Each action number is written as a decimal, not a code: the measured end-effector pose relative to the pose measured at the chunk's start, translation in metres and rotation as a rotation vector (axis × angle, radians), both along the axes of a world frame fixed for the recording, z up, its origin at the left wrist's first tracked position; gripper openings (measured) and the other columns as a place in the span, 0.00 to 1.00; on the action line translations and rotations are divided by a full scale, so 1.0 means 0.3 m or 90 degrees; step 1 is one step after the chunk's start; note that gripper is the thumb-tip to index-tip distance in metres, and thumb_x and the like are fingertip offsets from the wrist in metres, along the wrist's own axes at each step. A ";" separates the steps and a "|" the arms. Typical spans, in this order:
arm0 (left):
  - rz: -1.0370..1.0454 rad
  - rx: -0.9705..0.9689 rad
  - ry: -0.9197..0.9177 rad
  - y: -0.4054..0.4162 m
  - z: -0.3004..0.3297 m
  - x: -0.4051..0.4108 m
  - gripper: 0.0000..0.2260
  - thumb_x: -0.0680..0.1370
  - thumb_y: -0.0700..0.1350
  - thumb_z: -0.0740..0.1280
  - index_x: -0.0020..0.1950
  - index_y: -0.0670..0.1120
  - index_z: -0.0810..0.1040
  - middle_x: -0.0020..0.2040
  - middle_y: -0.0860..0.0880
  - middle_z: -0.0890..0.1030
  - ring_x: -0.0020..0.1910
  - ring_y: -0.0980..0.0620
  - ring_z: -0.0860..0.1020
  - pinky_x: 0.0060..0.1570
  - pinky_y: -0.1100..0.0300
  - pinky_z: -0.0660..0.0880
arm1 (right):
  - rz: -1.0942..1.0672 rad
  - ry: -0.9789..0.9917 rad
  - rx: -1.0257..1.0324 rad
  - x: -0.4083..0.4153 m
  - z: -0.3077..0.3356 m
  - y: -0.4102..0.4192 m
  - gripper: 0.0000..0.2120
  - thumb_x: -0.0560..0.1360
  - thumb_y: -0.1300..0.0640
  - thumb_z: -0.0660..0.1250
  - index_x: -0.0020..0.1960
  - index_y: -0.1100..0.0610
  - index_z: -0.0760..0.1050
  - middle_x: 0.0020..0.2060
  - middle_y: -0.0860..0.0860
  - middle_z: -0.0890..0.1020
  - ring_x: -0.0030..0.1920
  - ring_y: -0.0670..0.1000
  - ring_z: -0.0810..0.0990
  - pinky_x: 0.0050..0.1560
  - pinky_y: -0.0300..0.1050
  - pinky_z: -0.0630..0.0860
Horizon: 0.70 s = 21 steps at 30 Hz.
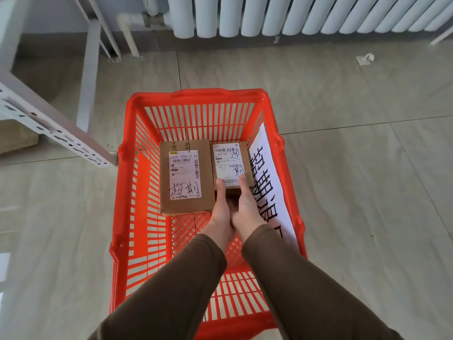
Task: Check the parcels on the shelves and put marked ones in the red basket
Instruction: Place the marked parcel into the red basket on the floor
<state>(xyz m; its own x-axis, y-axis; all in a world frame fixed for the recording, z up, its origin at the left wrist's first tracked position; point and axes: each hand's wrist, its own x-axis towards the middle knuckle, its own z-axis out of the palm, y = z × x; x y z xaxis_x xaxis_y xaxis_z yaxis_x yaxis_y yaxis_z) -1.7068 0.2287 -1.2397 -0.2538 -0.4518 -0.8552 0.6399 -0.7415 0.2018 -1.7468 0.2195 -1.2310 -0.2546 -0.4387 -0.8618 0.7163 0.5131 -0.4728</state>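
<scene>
Sleeves: two brown sleeves [282,285] come up from the bottom edge of the frame and meet over the basket.
Left hand: the left hand [221,207] holds the near left side of the small parcel, its thumb lying on the label.
Right hand: the right hand [247,204] holds the near right side of the same parcel, thumb on top; the two hands touch each other.
Small parcel: the small cardboard parcel [231,159] is in the basket, centre of the frame, with handwriting on its white label.
Large parcel: the larger cardboard parcel [186,177] lies flat just beside it on the left, also marked by hand.
Basket: the red basket [127,192] stands on the tiled floor [367,168].
Paper sign: a white paper sign [269,182] with big black characters leans on the right inner wall.
Shelf: a white metal shelf frame [49,126] is at upper left.
Radiator: a white radiator [294,15] runs along the top.
</scene>
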 end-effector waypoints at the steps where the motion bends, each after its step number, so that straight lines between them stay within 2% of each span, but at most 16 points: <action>1: 0.004 -0.001 -0.001 0.000 -0.004 -0.001 0.32 0.69 0.71 0.73 0.65 0.51 0.82 0.63 0.47 0.85 0.66 0.43 0.79 0.74 0.44 0.68 | 0.007 0.002 0.007 0.000 -0.013 -0.002 0.35 0.64 0.33 0.78 0.65 0.47 0.79 0.51 0.52 0.88 0.51 0.55 0.88 0.58 0.55 0.81; 3: -0.001 0.002 -0.016 0.003 -0.015 0.000 0.38 0.63 0.69 0.79 0.67 0.51 0.81 0.64 0.46 0.84 0.67 0.43 0.79 0.75 0.44 0.67 | 0.016 0.007 0.004 -0.006 -0.008 -0.004 0.33 0.66 0.33 0.77 0.65 0.47 0.79 0.51 0.52 0.88 0.52 0.55 0.86 0.62 0.56 0.79; 5: -0.020 0.010 -0.037 0.007 -0.032 0.001 0.47 0.53 0.70 0.82 0.68 0.50 0.81 0.62 0.46 0.85 0.66 0.43 0.80 0.74 0.44 0.69 | 0.008 0.002 -0.001 -0.013 -0.003 -0.007 0.30 0.70 0.36 0.76 0.67 0.50 0.78 0.52 0.53 0.88 0.53 0.56 0.85 0.64 0.57 0.78; 7: -0.055 0.007 -0.046 0.006 -0.045 0.001 0.51 0.50 0.73 0.81 0.68 0.48 0.81 0.61 0.45 0.86 0.63 0.42 0.83 0.71 0.44 0.72 | 0.017 0.011 0.027 -0.014 -0.029 -0.017 0.38 0.65 0.32 0.77 0.68 0.50 0.76 0.55 0.55 0.86 0.56 0.57 0.84 0.67 0.60 0.76; 9: -0.073 0.012 -0.064 0.001 -0.052 -0.002 0.47 0.57 0.75 0.77 0.67 0.46 0.80 0.60 0.43 0.86 0.61 0.41 0.83 0.70 0.43 0.74 | 0.045 0.038 0.067 -0.025 -0.079 -0.027 0.47 0.55 0.27 0.78 0.67 0.50 0.77 0.59 0.55 0.85 0.60 0.59 0.82 0.68 0.63 0.74; 10: -0.071 0.015 -0.069 -0.001 -0.049 -0.002 0.47 0.58 0.75 0.76 0.67 0.46 0.80 0.59 0.43 0.86 0.61 0.40 0.83 0.69 0.42 0.74 | 0.055 0.030 0.074 -0.029 -0.078 -0.028 0.47 0.55 0.27 0.78 0.67 0.51 0.77 0.60 0.55 0.84 0.61 0.60 0.82 0.68 0.63 0.75; 12: -0.078 0.031 -0.086 0.002 -0.043 0.001 0.49 0.54 0.75 0.78 0.66 0.47 0.80 0.59 0.44 0.86 0.61 0.40 0.83 0.68 0.41 0.74 | 0.074 0.035 0.074 -0.037 -0.022 -0.023 0.37 0.64 0.32 0.78 0.64 0.54 0.78 0.57 0.56 0.85 0.58 0.60 0.83 0.66 0.61 0.77; 13: -0.076 0.032 -0.089 0.007 -0.020 0.007 0.45 0.56 0.74 0.78 0.64 0.47 0.80 0.60 0.44 0.86 0.62 0.40 0.82 0.68 0.42 0.74 | 0.083 0.036 0.072 -0.044 0.003 -0.016 0.32 0.68 0.35 0.77 0.63 0.54 0.79 0.55 0.56 0.85 0.56 0.60 0.84 0.64 0.59 0.79; 15: -0.098 0.019 -0.098 0.022 0.028 0.016 0.33 0.68 0.71 0.74 0.60 0.46 0.80 0.61 0.45 0.84 0.62 0.42 0.80 0.68 0.44 0.73 | 0.085 0.031 0.056 -0.054 0.046 -0.001 0.26 0.71 0.38 0.76 0.62 0.55 0.80 0.53 0.56 0.86 0.54 0.58 0.84 0.60 0.56 0.80; 17: -0.113 0.017 -0.091 0.036 0.081 0.029 0.29 0.73 0.69 0.70 0.60 0.46 0.79 0.62 0.45 0.82 0.61 0.44 0.79 0.66 0.46 0.74 | 0.102 0.033 0.046 -0.062 0.086 0.019 0.23 0.73 0.40 0.76 0.59 0.55 0.80 0.52 0.54 0.86 0.50 0.55 0.83 0.53 0.52 0.80; 19: -0.134 0.003 -0.092 0.051 0.170 0.054 0.29 0.75 0.69 0.67 0.64 0.47 0.79 0.64 0.47 0.81 0.60 0.48 0.78 0.60 0.48 0.74 | 0.134 0.031 0.042 -0.065 0.151 0.047 0.21 0.74 0.41 0.75 0.57 0.56 0.82 0.47 0.54 0.87 0.45 0.53 0.83 0.47 0.47 0.80; 20: -0.146 -0.006 -0.100 0.060 0.220 0.072 0.30 0.77 0.69 0.65 0.67 0.47 0.78 0.66 0.48 0.81 0.61 0.49 0.77 0.57 0.50 0.74 | 0.149 0.027 0.040 -0.066 0.200 0.062 0.19 0.75 0.43 0.74 0.55 0.57 0.83 0.43 0.53 0.88 0.43 0.52 0.83 0.46 0.46 0.80; 21: -0.153 -0.013 -0.106 0.067 0.275 0.093 0.31 0.78 0.68 0.63 0.70 0.47 0.77 0.68 0.49 0.80 0.63 0.50 0.77 0.59 0.52 0.73 | 0.164 0.030 0.042 -0.065 0.264 0.076 0.16 0.76 0.44 0.73 0.52 0.57 0.83 0.40 0.53 0.87 0.42 0.52 0.84 0.49 0.47 0.80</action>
<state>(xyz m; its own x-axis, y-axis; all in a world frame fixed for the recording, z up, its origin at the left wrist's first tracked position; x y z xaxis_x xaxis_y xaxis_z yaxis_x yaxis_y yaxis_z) -1.6790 0.2489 -1.1572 -0.2122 -0.4130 -0.8857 0.4032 -0.8626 0.3057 -1.7663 0.2423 -1.1517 -0.1826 -0.4371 -0.8807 0.5367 0.7062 -0.4618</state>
